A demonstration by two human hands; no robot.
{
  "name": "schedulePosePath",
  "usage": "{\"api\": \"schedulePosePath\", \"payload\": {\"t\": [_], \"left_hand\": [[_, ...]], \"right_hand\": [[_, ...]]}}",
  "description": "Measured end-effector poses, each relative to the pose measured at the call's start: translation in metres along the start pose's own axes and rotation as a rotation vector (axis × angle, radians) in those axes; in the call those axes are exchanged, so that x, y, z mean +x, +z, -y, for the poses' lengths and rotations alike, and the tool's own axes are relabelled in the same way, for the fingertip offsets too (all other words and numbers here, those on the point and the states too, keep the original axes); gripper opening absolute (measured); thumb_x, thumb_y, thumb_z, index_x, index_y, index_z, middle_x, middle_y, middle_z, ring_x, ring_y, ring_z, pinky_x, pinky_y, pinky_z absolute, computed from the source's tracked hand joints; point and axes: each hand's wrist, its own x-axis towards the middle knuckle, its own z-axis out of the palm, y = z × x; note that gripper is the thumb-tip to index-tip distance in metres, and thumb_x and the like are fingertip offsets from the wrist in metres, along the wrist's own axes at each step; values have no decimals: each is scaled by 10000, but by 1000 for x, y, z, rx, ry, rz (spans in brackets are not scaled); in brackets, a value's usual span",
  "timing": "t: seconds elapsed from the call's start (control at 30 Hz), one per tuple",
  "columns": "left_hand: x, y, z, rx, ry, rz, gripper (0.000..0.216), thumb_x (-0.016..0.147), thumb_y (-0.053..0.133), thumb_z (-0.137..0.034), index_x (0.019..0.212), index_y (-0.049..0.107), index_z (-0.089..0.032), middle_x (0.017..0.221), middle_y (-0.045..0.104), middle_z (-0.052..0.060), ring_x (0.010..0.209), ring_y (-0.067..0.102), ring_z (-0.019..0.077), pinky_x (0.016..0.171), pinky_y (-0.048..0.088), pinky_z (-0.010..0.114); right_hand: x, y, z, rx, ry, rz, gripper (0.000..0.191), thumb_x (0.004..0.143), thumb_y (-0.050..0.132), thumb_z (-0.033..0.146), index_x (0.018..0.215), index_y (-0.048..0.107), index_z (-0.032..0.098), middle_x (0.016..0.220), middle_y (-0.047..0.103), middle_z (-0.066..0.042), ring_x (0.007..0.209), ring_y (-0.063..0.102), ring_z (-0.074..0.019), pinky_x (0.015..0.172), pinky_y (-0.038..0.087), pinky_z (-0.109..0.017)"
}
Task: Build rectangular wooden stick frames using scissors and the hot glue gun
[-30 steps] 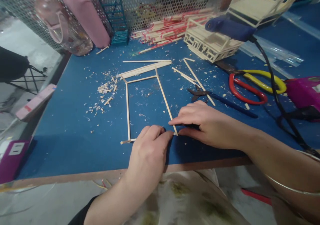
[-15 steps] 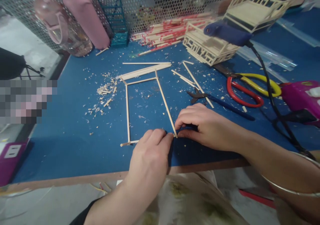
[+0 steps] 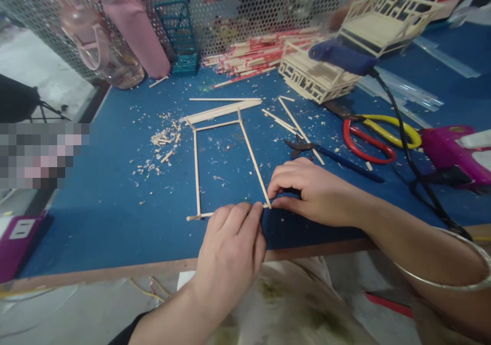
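A frame of thin wooden sticks [image 3: 197, 171] lies on the blue table, its far corners carrying short upright pieces. My left hand [image 3: 232, 240] is closed over the near stick of this frame, fingers bent down on it close to the right corner. At that same near right corner, my right hand [image 3: 303, 189] pinches the end of the frame, thumb and forefinger almost together. The exact contact under the fingers is partly hidden. Beyond the frame lie several loose sticks [image 3: 224, 111]. Blue-handled cutting pliers [image 3: 337, 160] rest just past my right hand.
Red-and-yellow-handled scissors [image 3: 368, 153], a blue hot glue gun [image 3: 341, 59] with a black cord, and two small wooden lattice models, one nearer [image 3: 322, 82], stand right. Wrapped stick bundles [image 3: 257, 56], a pink bottle [image 3: 134, 33] and a teal rack [image 3: 184, 64] line the mesh.
The view has shifted slightly. My left hand's fingers have straightened a little along the near stick; my right hand stays at the corner. The frame lies as before.
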Motion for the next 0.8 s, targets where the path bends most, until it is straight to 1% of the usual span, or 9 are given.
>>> {"api": "schedulePosePath", "payload": {"t": [0.1, 0.2, 0.37, 0.6, 0.7, 0.8], "left_hand": [[1, 0, 1, 40, 41, 20, 285, 868, 466, -122, 1089, 632, -55, 946, 659, 116, 801, 563, 217, 705, 531, 362], [2, 0, 0, 96, 80, 41, 290, 869, 441, -122, 1074, 632, -45, 878, 657, 113, 748, 566, 214, 648, 533, 359], [4, 0, -2, 150, 86, 22, 288, 864, 427, -117, 1061, 626, -51, 817, 648, 99, 703, 557, 209, 610, 529, 358], [3, 1, -4, 167, 82, 31, 294, 856, 434, -116, 1077, 615, -45, 810, 648, 96, 702, 554, 216, 626, 542, 359], [2, 0, -4, 136, 60, 27, 284, 852, 442, -119, 1067, 619, -61, 838, 661, 99, 731, 570, 223, 675, 554, 370], [-1, -2, -2, 91, 50, 11, 357, 849, 433, -98, 1185, 553, -89, 909, 678, 83, 776, 595, 212, 762, 554, 375]], "right_hand": [[1, -1, 0, 7, 16, 14, 53, 836, 641, 201, 787, 623, 200, 794, 658, 9, 798, 562, -158, 776, 324, -324], [2, -1, 1, 5, 35, 30, 60, 837, 642, 206, 781, 620, 201, 796, 660, 7, 807, 565, -161, 778, 328, -326], [3, -2, 5, -13, 59, 48, 57, 834, 640, 195, 785, 610, 198, 818, 664, -3, 829, 566, -171, 790, 335, -333], [6, -6, 11, -27, 109, 108, 56, 826, 624, 155, 794, 600, 194, 846, 657, -6, 861, 563, -179, 808, 338, -346], [5, -6, 14, -32, 116, 121, 54, 837, 603, 149, 803, 598, 190, 856, 653, -10, 869, 560, -179, 826, 342, -355], [4, -4, 15, -50, 107, 103, 48, 845, 584, 147, 828, 602, 188, 861, 650, -20, 869, 555, -186, 821, 356, -363]]}}
